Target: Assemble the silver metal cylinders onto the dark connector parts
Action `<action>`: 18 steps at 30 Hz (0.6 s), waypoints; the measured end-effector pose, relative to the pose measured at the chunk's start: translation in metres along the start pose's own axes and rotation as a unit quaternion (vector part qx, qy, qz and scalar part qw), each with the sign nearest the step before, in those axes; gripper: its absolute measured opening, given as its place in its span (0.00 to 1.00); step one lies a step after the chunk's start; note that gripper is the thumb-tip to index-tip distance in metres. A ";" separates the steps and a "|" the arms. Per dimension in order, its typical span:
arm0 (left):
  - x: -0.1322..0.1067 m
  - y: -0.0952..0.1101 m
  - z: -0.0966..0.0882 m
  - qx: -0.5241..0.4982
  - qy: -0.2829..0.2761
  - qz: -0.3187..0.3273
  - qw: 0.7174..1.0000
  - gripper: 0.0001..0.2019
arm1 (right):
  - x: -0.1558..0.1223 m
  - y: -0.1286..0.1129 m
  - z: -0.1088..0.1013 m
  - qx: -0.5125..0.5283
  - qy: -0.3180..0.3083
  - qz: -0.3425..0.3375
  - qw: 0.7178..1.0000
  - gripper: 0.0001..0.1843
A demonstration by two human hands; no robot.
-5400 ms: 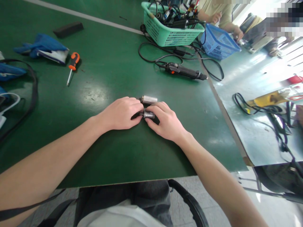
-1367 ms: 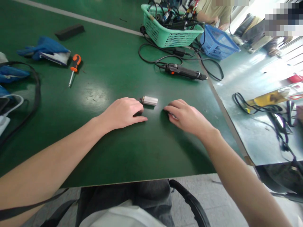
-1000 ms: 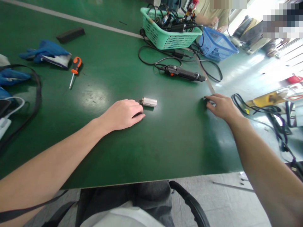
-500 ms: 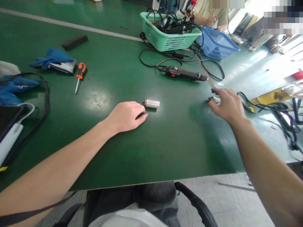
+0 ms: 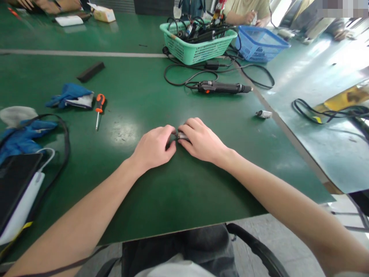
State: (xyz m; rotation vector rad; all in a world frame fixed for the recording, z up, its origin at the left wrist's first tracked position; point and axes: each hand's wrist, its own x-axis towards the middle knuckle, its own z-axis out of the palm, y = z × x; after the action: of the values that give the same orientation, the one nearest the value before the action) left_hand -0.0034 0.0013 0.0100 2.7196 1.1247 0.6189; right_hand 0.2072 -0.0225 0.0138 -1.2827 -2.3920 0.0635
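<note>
A small silver cylinder (image 5: 182,135), which looks like a small motor, lies at the middle of the green table (image 5: 184,192). My right hand (image 5: 201,140) is closed around it, with thumb and fingers on its sides, so most of it is hidden. Just to the left, my left hand (image 5: 155,147) is curled at the cylinder's end, thumb and forefinger apart and nothing visible between them. Whether its fingertips touch the cylinder I cannot tell. Off to the right, a second small silver piece with a dark end (image 5: 263,114) rests by the grey strip.
A black electric screwdriver (image 5: 225,87) lies ahead, its cord running to a green basket (image 5: 198,50) of tools. Beside that stands a blue basket (image 5: 259,46). An orange screwdriver (image 5: 99,104), blue gloves (image 5: 72,95) and a phone (image 5: 19,188) are at left. People sit across the table.
My right hand has left the small silver piece at the right and come in to the middle, closing on the silver cylinder. My left hand has stayed beside it. The camera view has shifted.
</note>
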 end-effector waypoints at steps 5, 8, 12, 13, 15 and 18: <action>0.004 0.004 -0.001 0.011 -0.047 0.029 0.998 0.10 | -0.021 0.004 -0.003 0.067 0.017 -0.007 0.998 0.12; 0.005 0.004 -0.001 0.008 -0.058 0.041 0.997 0.08 | -0.023 0.008 -0.001 0.080 0.016 -0.012 0.997 0.13; 0.006 0.002 -0.001 0.006 -0.067 0.055 0.996 0.07 | -0.023 0.010 0.001 0.089 0.022 -0.015 0.996 0.12; 0.006 0.002 -0.001 0.005 -0.066 0.058 0.996 0.07 | -0.023 0.010 0.001 0.091 0.023 -0.017 0.995 0.12; 0.005 0.001 0.000 0.005 -0.061 0.062 0.996 0.07 | -0.024 0.009 0.001 0.095 0.021 -0.019 0.995 0.12; 0.005 0.000 0.002 0.002 -0.058 0.064 0.996 0.07 | -0.025 0.008 0.000 0.097 0.020 -0.022 0.995 0.12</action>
State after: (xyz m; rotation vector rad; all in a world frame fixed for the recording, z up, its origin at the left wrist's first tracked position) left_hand 0.0013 0.0049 0.0096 2.8072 0.9339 0.4674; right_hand 0.2259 -0.0382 0.0031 -1.1296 -2.3151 0.2485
